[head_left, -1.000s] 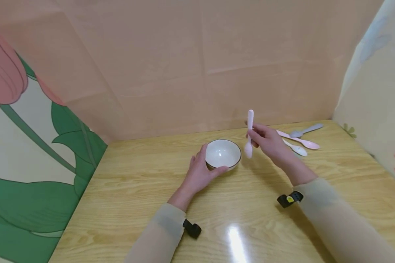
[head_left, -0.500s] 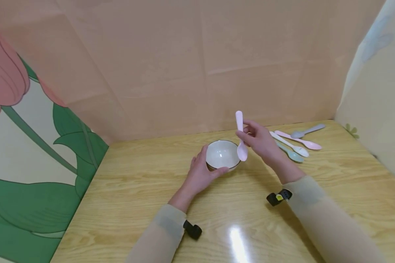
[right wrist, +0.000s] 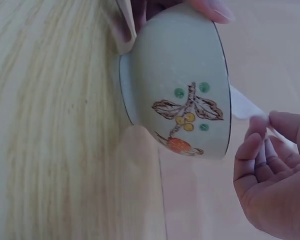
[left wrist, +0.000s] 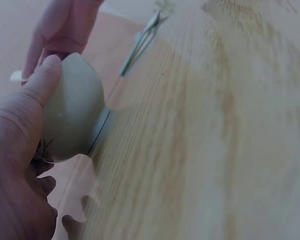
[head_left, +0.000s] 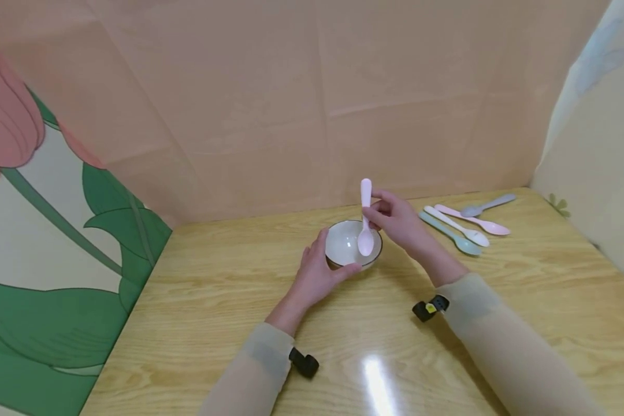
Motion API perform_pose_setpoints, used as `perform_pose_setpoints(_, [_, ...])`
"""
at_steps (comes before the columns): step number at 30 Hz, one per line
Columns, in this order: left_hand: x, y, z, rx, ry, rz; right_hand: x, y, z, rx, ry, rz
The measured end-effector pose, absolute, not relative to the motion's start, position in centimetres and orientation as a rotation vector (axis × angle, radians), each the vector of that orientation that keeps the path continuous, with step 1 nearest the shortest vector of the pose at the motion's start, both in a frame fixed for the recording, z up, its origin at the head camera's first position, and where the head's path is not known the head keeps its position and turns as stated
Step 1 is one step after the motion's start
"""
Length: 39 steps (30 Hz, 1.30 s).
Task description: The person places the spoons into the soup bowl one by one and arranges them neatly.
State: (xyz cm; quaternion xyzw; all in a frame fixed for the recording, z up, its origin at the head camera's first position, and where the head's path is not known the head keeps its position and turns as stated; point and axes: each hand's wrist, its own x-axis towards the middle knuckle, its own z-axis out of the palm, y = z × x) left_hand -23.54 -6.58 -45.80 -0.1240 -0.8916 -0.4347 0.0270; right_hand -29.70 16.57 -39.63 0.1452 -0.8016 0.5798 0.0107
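Risk: my right hand (head_left: 395,222) pinches the spoon (head_left: 366,225) loosely by its handle, tip inside the bowl (head_left: 353,244); my left hand (head_left: 317,274) cups the bowl's side, so a hard knock might tip it on the table (head_left: 197,300).

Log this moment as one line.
left hand: holds bowl | right hand: holds pink spoon, tip in bowl

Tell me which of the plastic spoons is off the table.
The pale pink plastic spoon pinched in the right hand, over the white bowl; the other four lie flat.
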Motion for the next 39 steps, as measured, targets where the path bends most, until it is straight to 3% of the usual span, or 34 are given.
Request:
perform_pose_setpoints(11, [-23.7, -6.8, -45.8, -0.467, -2.751, -1.327, -29.6, 15.5, -40.2, 0.576, -2.693, 1.555])
perform_pose_setpoints(39, [-23.5, -6.9, -45.7, -0.507, -2.731, -1.342, -29.1, 12.9, -40.2, 0.569, -2.863, 1.184])
